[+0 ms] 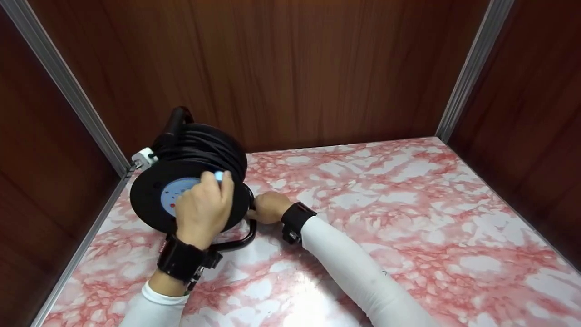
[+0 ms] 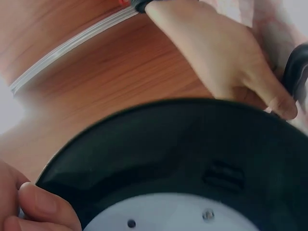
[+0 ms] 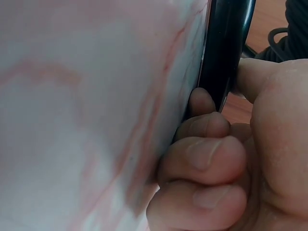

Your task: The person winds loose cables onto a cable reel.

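A black extension cable reel [image 1: 144,195] stands at the left of the table, wound with black cable [image 1: 204,147]. Its front disc has a light blue socket panel [image 1: 170,193] in the middle. My left hand [image 1: 204,206] is curled round a light blue knob [image 1: 219,175] on the disc's face, mostly covered by the fingers. Low on the reel's right side, my right hand [image 1: 271,207] grips the black tube frame [image 1: 238,244]. The right wrist view shows its curled fingers [image 3: 202,159] against the tabletop, with the thumb on the tube's other side.
A white plug [image 1: 145,157] sticks out at the reel's upper left. Above the cable rises the reel's black carrying handle [image 1: 174,122]. The red-and-white marbled table [image 1: 386,204] is bounded by brown wood panels [image 1: 290,77] with metal corner strips.
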The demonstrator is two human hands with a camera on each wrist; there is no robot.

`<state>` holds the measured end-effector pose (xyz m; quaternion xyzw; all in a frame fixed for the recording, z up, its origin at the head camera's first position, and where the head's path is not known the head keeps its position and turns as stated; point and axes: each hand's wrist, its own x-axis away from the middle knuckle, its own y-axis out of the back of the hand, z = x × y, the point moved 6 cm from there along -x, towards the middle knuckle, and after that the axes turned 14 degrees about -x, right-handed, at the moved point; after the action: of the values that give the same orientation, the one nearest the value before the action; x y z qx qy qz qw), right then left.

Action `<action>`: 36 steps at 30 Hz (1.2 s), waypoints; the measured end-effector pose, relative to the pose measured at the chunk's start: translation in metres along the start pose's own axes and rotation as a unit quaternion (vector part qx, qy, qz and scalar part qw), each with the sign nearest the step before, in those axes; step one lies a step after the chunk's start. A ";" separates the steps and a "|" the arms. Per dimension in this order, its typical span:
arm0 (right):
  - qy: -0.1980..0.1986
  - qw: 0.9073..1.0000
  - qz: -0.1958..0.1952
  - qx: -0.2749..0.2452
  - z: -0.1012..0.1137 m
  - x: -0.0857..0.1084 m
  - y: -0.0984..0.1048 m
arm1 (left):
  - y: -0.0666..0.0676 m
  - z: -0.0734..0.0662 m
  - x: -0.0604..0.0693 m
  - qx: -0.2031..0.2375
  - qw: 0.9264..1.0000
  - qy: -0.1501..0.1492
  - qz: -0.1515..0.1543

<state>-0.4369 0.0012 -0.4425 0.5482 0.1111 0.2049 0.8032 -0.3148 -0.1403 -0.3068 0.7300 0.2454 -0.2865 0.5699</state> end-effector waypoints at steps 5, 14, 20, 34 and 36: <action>-0.003 1.000 0.003 0.002 -0.001 -0.002 -0.001 | -0.008 -0.009 0.007 -0.010 1.000 -0.025 0.000; 0.009 1.000 0.014 -0.001 0.001 0.000 -0.001 | -0.021 -0.017 0.019 -0.025 0.998 -0.051 -0.001; 0.019 1.000 0.011 0.009 0.002 -0.001 0.000 | -0.028 -0.019 0.025 -0.028 0.998 -0.060 0.011; 0.027 0.999 0.005 0.027 0.001 -0.002 -0.001 | -0.035 -0.021 0.036 -0.053 0.995 -0.088 0.008; 0.028 0.999 0.002 0.029 0.002 -0.002 -0.001 | -0.036 -0.020 0.036 -0.050 0.995 -0.082 0.016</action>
<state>-0.4376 -0.0014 -0.4427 0.5659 0.1387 0.2185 0.7828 -0.3106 -0.1109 -0.3532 0.6786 0.1998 -0.3239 0.6283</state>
